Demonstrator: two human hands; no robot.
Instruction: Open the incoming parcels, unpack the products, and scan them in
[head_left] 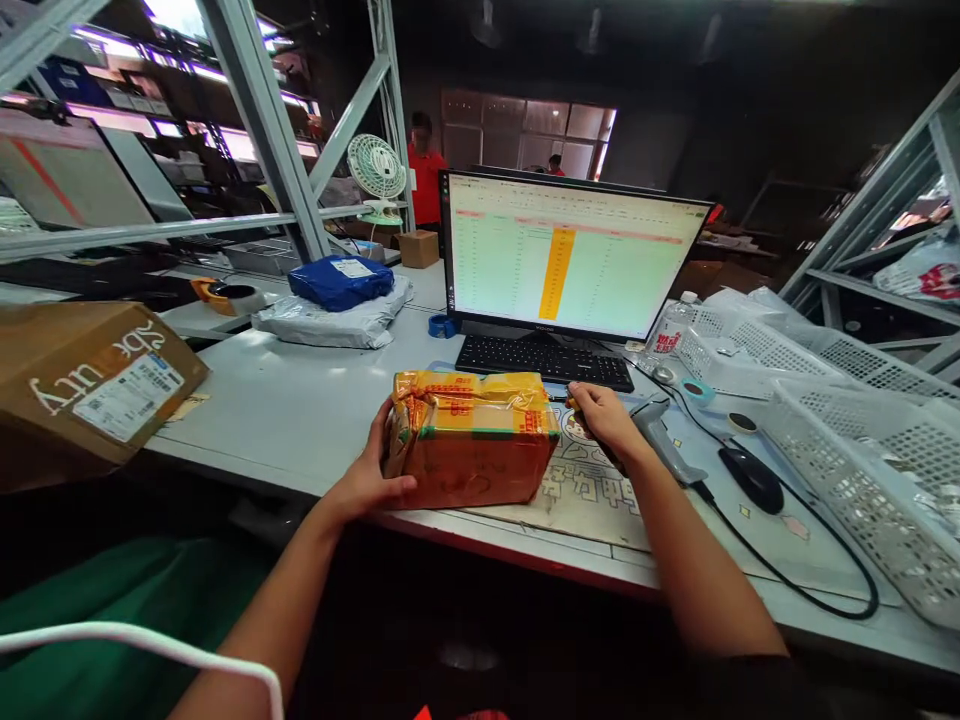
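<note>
A brown parcel wrapped in yellow printed tape [471, 437] lies on the grey desk [300, 410] in front of me. My left hand [373, 475] is wrapped round the parcel's left end, thumb on its front face. My right hand [604, 417] rests closed just right of the parcel, pinching a small orange-tipped thing I cannot make out. A grey barcode scanner [660, 440] lies right beside that hand. Behind the parcel sit a black keyboard [544, 360] and a monitor [570, 255] showing a spreadsheet.
A big cardboard box [82, 385] sits at the left. Blue [341, 280] and grey [330, 322] mail bags lie farther back, near a tape roll [232, 297] and a fan [376, 172]. White plastic baskets [862, 450] and a mouse [751, 477] fill the right. People stand far behind.
</note>
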